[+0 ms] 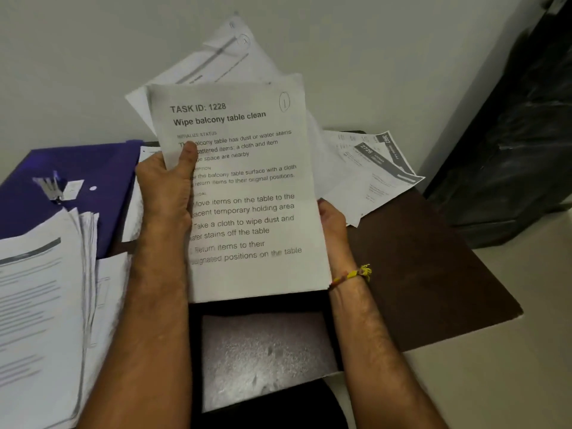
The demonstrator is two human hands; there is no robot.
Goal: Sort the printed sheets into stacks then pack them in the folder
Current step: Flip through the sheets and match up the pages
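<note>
Nearest me, my left hand (168, 184) pinches the bundle of printed sheets (247, 193) with its thumb on the front page, while my right hand (332, 221) grips the far edge from behind — lifted above the worktop (427, 267). Beside it lies the open purple folder (62, 178) with its stack (40, 298); beyond, loose sheets (371, 171) fan out. I judge the rear pages could slip free if my pinch loosens.

Dark brown table (427, 261) under purple folder (77, 168), loose printed sheets (371, 174), left paper stack (37, 305).
</note>
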